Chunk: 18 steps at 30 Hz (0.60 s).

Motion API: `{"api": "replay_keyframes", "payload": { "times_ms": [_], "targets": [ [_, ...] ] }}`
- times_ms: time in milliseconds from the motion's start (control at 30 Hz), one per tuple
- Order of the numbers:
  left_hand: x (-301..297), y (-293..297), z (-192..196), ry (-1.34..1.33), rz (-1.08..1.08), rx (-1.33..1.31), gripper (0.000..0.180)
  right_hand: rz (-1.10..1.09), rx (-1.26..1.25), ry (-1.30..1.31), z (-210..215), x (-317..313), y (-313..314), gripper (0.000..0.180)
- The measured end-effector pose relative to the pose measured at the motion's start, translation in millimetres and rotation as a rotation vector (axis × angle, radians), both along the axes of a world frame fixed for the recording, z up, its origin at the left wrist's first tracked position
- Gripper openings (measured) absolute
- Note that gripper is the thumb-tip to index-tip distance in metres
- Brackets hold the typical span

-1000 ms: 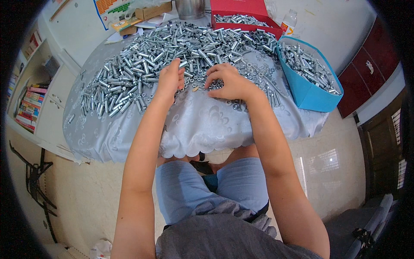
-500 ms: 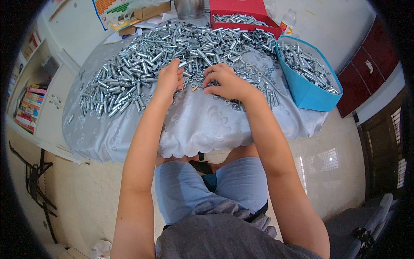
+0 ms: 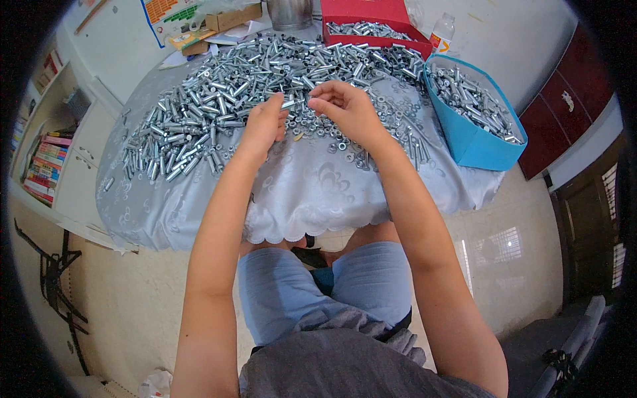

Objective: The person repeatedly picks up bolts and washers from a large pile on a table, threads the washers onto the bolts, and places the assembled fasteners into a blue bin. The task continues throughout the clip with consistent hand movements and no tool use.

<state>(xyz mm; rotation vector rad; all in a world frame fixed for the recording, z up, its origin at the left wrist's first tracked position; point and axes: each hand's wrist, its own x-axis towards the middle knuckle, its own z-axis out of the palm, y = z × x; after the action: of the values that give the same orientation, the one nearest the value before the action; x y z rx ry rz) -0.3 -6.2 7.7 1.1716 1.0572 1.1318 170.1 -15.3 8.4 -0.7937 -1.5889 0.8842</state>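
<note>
My left hand [image 3: 264, 127] is closed around a silver expansion bolt [image 3: 288, 104], whose shiny end sticks out past the fingertips toward the right. Facing it, my right hand [image 3: 346, 113] has thumb and fingers pinched together near that end; whatever they hold is too small to make out. Both hands are just above the near edge of a big pile of silver expansion bolts [image 3: 219, 93]. Loose nuts and washers [image 3: 342, 146] lie scattered below and beside my right hand.
A patterned grey cloth [image 3: 312, 192] covers the round table. On the right stands a blue fabric bin [image 3: 478, 156] full of bolts. At the back are a red box [image 3: 381, 41] with more bolts, a metal bucket [image 3: 290, 14], a plastic bottle [image 3: 443, 32] and a cardboard box [image 3: 233, 18].
My right hand has risen from the nuts and washers and come up and left toward my left hand. The bolt end in my left hand now shows clearly.
</note>
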Motion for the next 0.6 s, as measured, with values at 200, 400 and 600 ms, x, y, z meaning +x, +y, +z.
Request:
{"api": "replay_keyframes", "payload": {
  "times_ms": [200,400,600],
  "targets": [
    [1.4,1.1,-3.4,0.005,-0.048,-0.005,0.035,0.022,0.030,-0.059,-2.9,-0.1,-0.1,0.018],
    [-1.2,0.4,-2.7,0.024,-0.081,-0.004,0.038,0.067,0.066,-0.025,-4.3,0.5,1.1,0.018],
    [2.4,1.8,-5.6,0.060,-0.060,0.076,0.039,0.074,-0.066,-0.042,-6.1,0.6,2.8,0.016]
  ]
}}
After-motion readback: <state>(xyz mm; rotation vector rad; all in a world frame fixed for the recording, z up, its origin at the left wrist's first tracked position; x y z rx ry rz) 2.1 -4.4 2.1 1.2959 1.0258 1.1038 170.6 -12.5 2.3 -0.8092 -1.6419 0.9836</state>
